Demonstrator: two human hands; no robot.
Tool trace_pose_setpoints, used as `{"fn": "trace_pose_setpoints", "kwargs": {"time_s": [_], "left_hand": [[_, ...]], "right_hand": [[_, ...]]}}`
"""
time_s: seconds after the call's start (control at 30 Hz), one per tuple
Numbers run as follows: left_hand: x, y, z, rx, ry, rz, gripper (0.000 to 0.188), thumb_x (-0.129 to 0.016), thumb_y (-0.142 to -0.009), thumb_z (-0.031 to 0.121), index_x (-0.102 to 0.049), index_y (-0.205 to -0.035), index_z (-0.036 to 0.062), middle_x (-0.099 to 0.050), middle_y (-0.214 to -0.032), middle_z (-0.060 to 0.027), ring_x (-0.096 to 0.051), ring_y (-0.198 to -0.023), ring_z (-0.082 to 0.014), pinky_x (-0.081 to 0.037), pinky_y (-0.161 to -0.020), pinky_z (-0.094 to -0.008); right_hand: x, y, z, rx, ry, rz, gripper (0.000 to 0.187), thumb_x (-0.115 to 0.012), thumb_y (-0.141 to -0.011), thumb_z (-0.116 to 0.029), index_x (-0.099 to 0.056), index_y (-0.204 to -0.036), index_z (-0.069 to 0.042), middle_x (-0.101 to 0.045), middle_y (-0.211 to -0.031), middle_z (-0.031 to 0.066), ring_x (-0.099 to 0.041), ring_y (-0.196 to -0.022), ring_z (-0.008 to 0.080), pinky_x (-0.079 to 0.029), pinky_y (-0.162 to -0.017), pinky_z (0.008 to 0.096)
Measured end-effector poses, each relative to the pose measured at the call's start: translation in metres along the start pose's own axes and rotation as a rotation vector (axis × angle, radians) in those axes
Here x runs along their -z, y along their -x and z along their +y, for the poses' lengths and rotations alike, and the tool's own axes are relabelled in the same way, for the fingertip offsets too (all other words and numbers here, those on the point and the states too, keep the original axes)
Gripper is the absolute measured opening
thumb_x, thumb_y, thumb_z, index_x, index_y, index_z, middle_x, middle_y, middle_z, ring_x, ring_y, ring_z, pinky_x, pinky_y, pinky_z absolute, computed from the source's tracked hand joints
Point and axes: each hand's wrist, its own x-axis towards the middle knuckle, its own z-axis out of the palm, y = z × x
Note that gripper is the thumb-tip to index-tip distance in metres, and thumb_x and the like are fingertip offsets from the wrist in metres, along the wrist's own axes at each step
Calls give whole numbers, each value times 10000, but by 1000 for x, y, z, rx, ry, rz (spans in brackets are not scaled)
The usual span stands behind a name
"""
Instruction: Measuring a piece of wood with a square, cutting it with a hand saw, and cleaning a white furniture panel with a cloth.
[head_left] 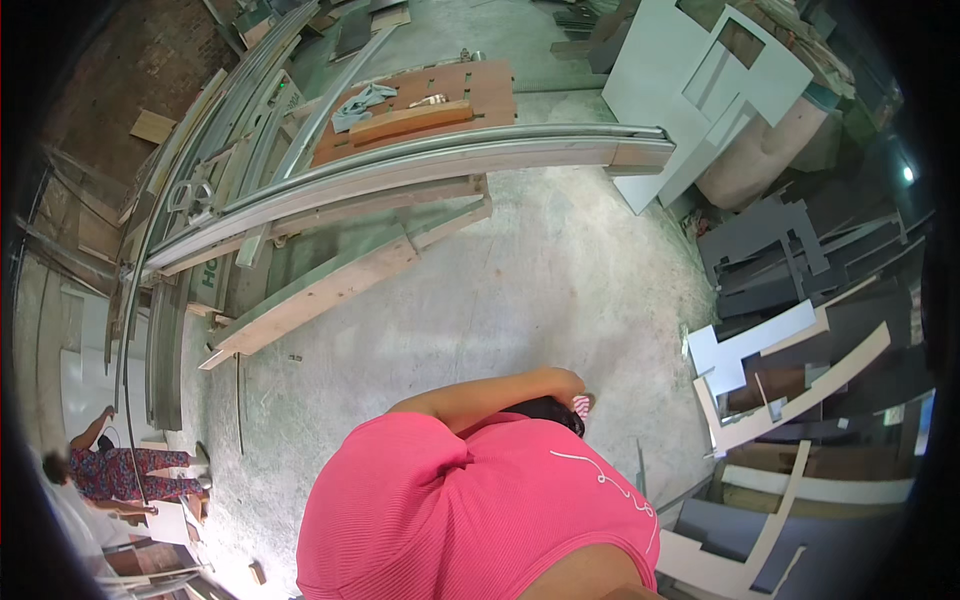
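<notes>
My bare left arm comes out of a pink ribbed sleeve and reaches rightward across the lower middle. At its rounded far end, my left hand (567, 384) seems turned away or folded under. I cannot make out its fingers or anything in them. Just below that end shows a small pink-and-white striped thing (581, 406), beside black cloth (545, 411). Whether the hand touches either one, I cannot tell. My pink top (480, 500) fills the bottom of the view, with a white printed line on it. My right hand is out of sight.
A long metal-edged beam (420, 160) crosses the upper left, with a wooden plank (330, 292) below it. Behind is a brown board (490, 90) holding a cloth (362, 106). White cut panels (650, 70) and offcuts (770, 335) lean right. Another person (130, 472) is far left.
</notes>
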Motion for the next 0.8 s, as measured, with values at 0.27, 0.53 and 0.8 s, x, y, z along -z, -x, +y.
{"fn": "trace_pose_setpoints", "kwargs": {"time_s": [0.27, 0.53, 0.8], "left_hand": [[136, -101, 46, -1, -16, 216, 544, -696, -779, 347, -548, -1187, 19, -608, -1067, -225, -584, -1016, -393, -468, -854, -468], [224, -95, 104, -153, 259, 660, 688, -661, -841, 223, -297, -1392, 30, -450, -1277, -237, -523, -1117, -385, -442, -917, -439], [299, -138, 80, -277, 422, 815, 686, -647, -842, 145, -289, -1424, 79, -420, -1327, -194, -534, -1108, -362, -458, -901, -403]], "right_hand": [[142, -137, -54, 44, -230, 100, 660, -581, -824, -348, -429, -1323, 56, -482, -1312, 266, -520, -1160, 382, -424, -973, 440], [374, -158, -322, 615, -487, 48, 459, -552, -873, -68, -425, -1314, -54, -584, -1102, 107, -595, -791, 124, -492, -548, 241], [333, -211, -438, 806, -380, -236, 317, -615, -817, -78, -551, -1124, -30, -613, -1004, 97, -596, -653, 131, -487, -510, 270]]}}
